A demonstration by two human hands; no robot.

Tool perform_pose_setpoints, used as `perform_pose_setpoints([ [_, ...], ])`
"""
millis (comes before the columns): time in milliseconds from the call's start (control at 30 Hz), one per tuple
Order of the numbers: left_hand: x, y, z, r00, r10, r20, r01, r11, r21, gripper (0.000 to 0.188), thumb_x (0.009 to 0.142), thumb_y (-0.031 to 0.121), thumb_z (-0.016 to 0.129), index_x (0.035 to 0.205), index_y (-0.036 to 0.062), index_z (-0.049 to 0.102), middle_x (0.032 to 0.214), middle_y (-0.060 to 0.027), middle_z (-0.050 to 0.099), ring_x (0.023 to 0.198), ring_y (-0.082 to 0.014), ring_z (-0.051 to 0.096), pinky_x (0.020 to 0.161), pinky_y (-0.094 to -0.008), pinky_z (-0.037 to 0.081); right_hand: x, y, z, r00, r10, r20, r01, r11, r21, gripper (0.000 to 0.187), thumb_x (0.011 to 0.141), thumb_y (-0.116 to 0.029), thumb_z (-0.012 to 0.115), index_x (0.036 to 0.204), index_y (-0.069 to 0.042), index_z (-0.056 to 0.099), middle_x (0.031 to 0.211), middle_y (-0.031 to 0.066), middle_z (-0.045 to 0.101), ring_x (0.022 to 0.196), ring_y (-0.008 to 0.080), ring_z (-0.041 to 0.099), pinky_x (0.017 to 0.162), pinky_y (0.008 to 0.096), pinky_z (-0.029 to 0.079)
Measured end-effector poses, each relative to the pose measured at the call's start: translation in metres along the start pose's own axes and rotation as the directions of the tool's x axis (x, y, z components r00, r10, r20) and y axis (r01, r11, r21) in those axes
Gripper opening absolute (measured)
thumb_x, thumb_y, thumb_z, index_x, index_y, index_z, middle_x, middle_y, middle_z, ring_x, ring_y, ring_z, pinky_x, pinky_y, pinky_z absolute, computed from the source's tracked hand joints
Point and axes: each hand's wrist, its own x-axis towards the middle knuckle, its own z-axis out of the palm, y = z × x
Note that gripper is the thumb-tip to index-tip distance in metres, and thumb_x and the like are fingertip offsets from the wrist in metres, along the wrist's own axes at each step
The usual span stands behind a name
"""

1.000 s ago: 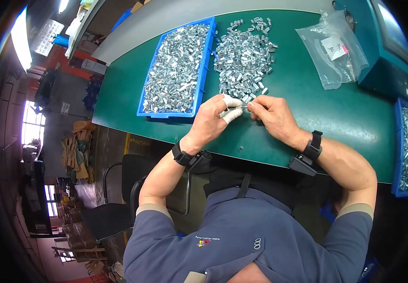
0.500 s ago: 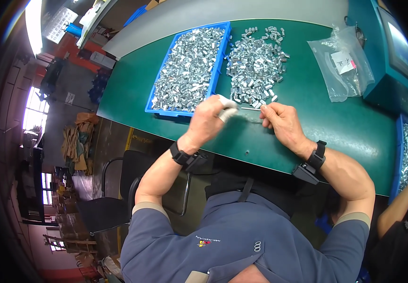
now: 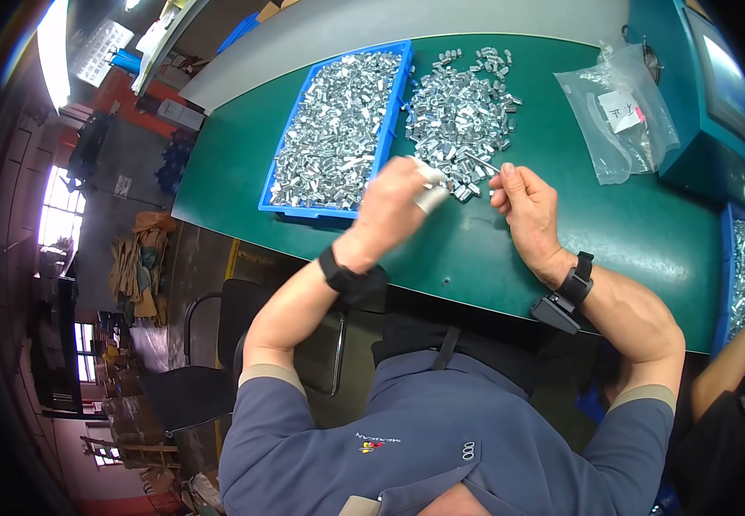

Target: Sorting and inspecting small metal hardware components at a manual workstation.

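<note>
My right hand (image 3: 527, 211) pinches a thin metal rod (image 3: 481, 163), whose tip points left over a loose pile of small silvery metal pieces (image 3: 463, 116) on the green table. Beside it, at the near left edge of the pile, my left hand (image 3: 398, 202) reaches in with white covers on its fingertips. Thumb and finger stand apart there, slightly blurred, and I make out nothing between them. A blue tray (image 3: 403, 86), filled with similar metal pieces, lies just left of the pile and partly behind my left hand.
A clear plastic bag (image 3: 600, 142) with a white label lies at the right, beside a teal machine (image 3: 704, 112) with a screen. Another blue bin (image 3: 723, 284) of metal parts stands far right, near another person's arm (image 3: 729, 370). A black chair (image 3: 187, 391) is at left.
My left hand has moved right, toward the pile's near edge. My right hand has shifted slightly up and right, and the rod now tilts up to the left over the pieces.
</note>
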Motion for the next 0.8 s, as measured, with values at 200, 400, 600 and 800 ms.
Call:
perform_pose_setpoints([
  [200,0.0,0.025,0.026,0.99,0.038,0.137,-0.046,0.997,0.06,0.027,0.077,0.008,0.082,0.103,0.0074,0.072,0.096,-0.0093,0.062,0.09,-0.0305,0.061,0.078,-0.0408,0.052,-0.001,-0.003,0.002,1.0,-0.009,0.005,0.009,1.0,0.03,0.04,0.109,-0.037,0.056,0.092,-0.003,0.068,0.074,-0.0018,0.061,0.067,0.0049,0.05,0.06,0.0209,0.041],
  [400,-0.027,0.028,0.011,0.988,-0.055,0.141,0.058,0.998,-0.019,0.029,0.078,0.006,0.083,0.106,0.0062,0.073,0.101,-0.009,0.064,0.094,-0.0301,0.063,0.08,-0.0394,0.053,-0.001,0.0,0.002,0.997,-0.023,0.078,0.023,1.0,-0.004,0.038,0.108,-0.032,0.057,0.091,-0.001,0.069,0.074,0.0,0.063,0.068,0.0065,0.054,0.063,0.023,0.045],
  [600,-0.039,0.019,0.012,0.986,-0.137,0.093,0.142,0.989,-0.052,0.022,0.079,0.005,0.082,0.099,0.0034,0.074,0.1,-0.0101,0.064,0.094,-0.0304,0.063,0.081,-0.0399,0.053,-0.002,0.004,0.004,0.991,0.001,0.131,0.009,0.997,-0.073,0.031,0.106,-0.027,0.061,0.092,0.0,0.069,0.076,0.0009,0.065,0.07,0.0069,0.057,0.064,0.0232,0.046],
  [800,-0.038,0.014,-0.005,0.949,-0.314,-0.007,0.303,0.921,-0.244,0.018,0.081,0.002,0.081,0.097,0.0046,0.073,0.101,-0.0092,0.067,0.094,-0.0281,0.066,0.08,-0.0373,0.054,-0.002,0.009,0.002,0.983,0.01,0.182,0.025,0.982,-0.188,0.026,0.103,-0.023,0.063,0.091,0.0,0.069,0.074,0.0007,0.066,0.068,0.0062,0.056,0.062,0.024,0.045],
])
